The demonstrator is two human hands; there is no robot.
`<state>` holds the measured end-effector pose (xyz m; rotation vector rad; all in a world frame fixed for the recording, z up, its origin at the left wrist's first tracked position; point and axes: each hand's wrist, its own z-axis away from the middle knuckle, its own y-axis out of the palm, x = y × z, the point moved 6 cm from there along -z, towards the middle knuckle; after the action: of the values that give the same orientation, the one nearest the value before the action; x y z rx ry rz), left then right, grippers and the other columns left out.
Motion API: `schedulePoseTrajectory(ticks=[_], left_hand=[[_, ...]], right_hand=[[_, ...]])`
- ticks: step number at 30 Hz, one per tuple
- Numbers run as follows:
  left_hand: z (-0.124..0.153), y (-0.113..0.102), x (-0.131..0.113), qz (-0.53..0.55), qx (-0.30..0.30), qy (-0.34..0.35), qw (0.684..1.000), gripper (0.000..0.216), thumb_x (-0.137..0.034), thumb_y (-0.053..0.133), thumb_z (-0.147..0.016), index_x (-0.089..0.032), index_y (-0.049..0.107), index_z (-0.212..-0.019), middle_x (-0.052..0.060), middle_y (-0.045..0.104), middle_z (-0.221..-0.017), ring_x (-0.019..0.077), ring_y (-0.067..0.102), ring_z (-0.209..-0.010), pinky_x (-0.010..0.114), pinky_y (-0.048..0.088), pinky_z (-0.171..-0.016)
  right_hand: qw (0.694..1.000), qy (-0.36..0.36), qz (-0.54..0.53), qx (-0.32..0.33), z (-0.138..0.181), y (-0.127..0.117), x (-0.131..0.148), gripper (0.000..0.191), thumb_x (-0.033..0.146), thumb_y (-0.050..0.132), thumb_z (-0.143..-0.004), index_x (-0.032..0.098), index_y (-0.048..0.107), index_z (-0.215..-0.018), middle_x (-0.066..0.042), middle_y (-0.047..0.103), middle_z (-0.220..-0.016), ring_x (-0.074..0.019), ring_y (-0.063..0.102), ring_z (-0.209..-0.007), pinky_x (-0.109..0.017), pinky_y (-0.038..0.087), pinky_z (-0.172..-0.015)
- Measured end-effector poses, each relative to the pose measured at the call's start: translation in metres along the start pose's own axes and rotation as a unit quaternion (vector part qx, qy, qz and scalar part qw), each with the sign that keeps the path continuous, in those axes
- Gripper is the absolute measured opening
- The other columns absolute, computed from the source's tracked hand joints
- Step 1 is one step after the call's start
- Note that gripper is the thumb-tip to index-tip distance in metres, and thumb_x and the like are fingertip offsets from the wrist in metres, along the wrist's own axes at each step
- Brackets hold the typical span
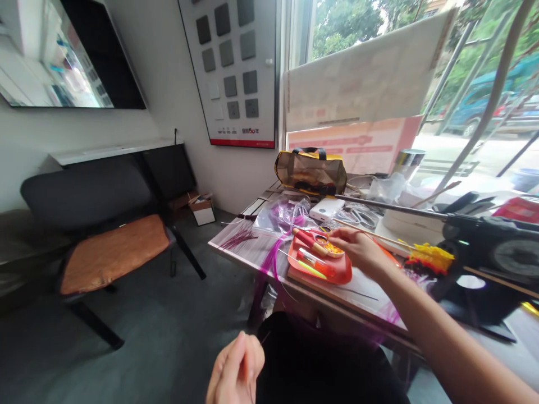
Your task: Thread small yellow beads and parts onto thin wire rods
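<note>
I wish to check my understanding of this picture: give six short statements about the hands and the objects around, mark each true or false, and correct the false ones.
1. The bare right hand is at the red-orange plastic tray. True.
2. The bare left hand lies flat on the tray. False: it is low in view, fingers drawn together, apart from the tray.
3. A slim yellow-green tool lies in the tray. True.
4. The boxy yellow-and-black bag stands on the floor. False: it stands on the wood-grain table.
5. Thin purple strands hang over the table's edge. True.
6. The brown-seated black chair stands right of the table in the picture. False: it stands left.
</note>
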<state>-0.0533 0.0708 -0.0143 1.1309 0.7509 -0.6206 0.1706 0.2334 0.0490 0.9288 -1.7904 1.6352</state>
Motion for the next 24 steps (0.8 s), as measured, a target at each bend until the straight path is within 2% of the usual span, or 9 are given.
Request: schedulePoseTrajectory(ticks=[3,5,7,10,12,15,17,19,24], left_hand=[[-0.007,0.011,-0.002,0.052,0.039,-0.004,0.998,0.044,-0.041,0.066,-0.072,-0.019,0.045,-0.040,-0.005,0.033,-0.045,0.0111,0.028,-0.050,0.025,0.031,-0.053],[-0.009,0.017,0.000,0.069,0.055,-0.010,0.996,0.043,-0.040,0.065,-0.073,-0.018,0.046,-0.041,-0.004,0.035,-0.046,0.0109,0.030,-0.050,0.025,0.033,-0.054],[-0.008,0.020,0.005,0.072,0.060,-0.020,0.995,0.043,-0.041,0.066,-0.072,-0.018,0.047,-0.041,-0.004,0.037,-0.045,0.0108,0.034,-0.051,0.025,0.034,-0.056],[-0.006,0.020,0.012,0.076,0.049,-0.028,0.995,0.044,-0.042,0.067,-0.070,-0.017,0.048,-0.041,-0.004,0.040,-0.044,0.0101,0.036,-0.050,0.024,0.035,-0.055],[-0.004,0.020,0.011,0.078,0.051,-0.025,0.995,0.043,-0.042,0.067,-0.071,-0.016,0.049,-0.041,-0.003,0.042,-0.044,0.0096,0.038,-0.049,0.023,0.037,-0.053],[-0.001,0.023,0.008,0.066,0.080,-0.055,0.993,0.032,-0.038,0.068,-0.070,-0.016,0.055,-0.051,-0.003,0.050,-0.055,0.0111,0.049,-0.055,0.024,0.042,-0.054],[0.002,0.021,0.009,0.025,0.088,-0.106,0.990,0.019,-0.035,0.069,-0.070,-0.017,0.062,-0.068,-0.001,0.058,-0.070,0.0133,0.057,-0.060,0.024,0.045,-0.053],[0.004,0.016,0.012,-0.041,0.093,-0.157,0.982,0.020,-0.033,0.068,-0.071,-0.018,0.065,-0.083,0.002,0.062,-0.082,0.0143,0.061,-0.061,0.024,0.047,-0.049],[0.002,0.006,0.018,-0.148,0.129,-0.217,0.956,0.028,-0.036,0.073,-0.065,-0.011,0.065,-0.072,0.005,0.063,-0.066,0.0119,0.059,-0.051,0.020,0.046,-0.043]], right_hand=[[0.997,-0.070,-0.039,0.022,0.055,0.019,0.033,0.017,0.032,0.046,-0.081,0.020,0.055,-0.073,-0.003,0.062,-0.076,-0.0168,0.056,-0.068,-0.026,0.044,-0.062],[0.980,-0.152,-0.117,0.045,0.098,0.039,0.054,0.021,0.033,0.038,-0.088,0.022,0.054,-0.082,-0.004,0.064,-0.082,-0.0173,0.059,-0.074,-0.024,0.048,-0.065],[0.959,-0.224,-0.157,0.080,0.133,0.065,0.066,0.021,0.031,0.039,-0.089,0.024,0.051,-0.075,-0.005,0.067,-0.092,-0.0163,0.064,-0.080,-0.021,0.050,-0.070],[0.956,-0.231,-0.160,0.085,0.153,0.095,0.061,0.020,0.030,0.038,-0.092,0.024,0.052,-0.078,-0.007,0.064,-0.109,-0.0166,0.062,-0.097,-0.022,0.048,-0.082],[0.955,-0.241,-0.148,0.087,0.153,0.103,0.056,0.015,0.026,0.040,-0.091,0.024,0.051,-0.081,-0.008,0.063,-0.113,-0.0162,0.061,-0.102,-0.022,0.048,-0.084],[0.956,-0.268,-0.111,0.045,0.145,0.088,0.055,0.012,0.022,0.041,-0.090,0.024,0.049,-0.081,-0.007,0.065,-0.109,-0.0152,0.063,-0.098,-0.020,0.050,-0.083],[0.956,-0.283,-0.071,0.012,0.140,0.071,0.057,0.014,0.023,0.039,-0.091,0.023,0.048,-0.080,-0.007,0.066,-0.107,-0.0156,0.063,-0.098,-0.022,0.050,-0.084],[0.953,-0.303,-0.026,0.002,0.137,0.058,0.060,0.017,0.023,0.036,-0.092,0.023,0.048,-0.080,-0.009,0.067,-0.107,-0.0164,0.062,-0.100,-0.026,0.049,-0.087],[0.938,-0.341,0.058,0.012,0.134,0.048,0.060,0.018,0.019,0.035,-0.092,0.022,0.052,-0.085,-0.009,0.065,-0.110,-0.0173,0.061,-0.103,-0.032,0.048,-0.091]])
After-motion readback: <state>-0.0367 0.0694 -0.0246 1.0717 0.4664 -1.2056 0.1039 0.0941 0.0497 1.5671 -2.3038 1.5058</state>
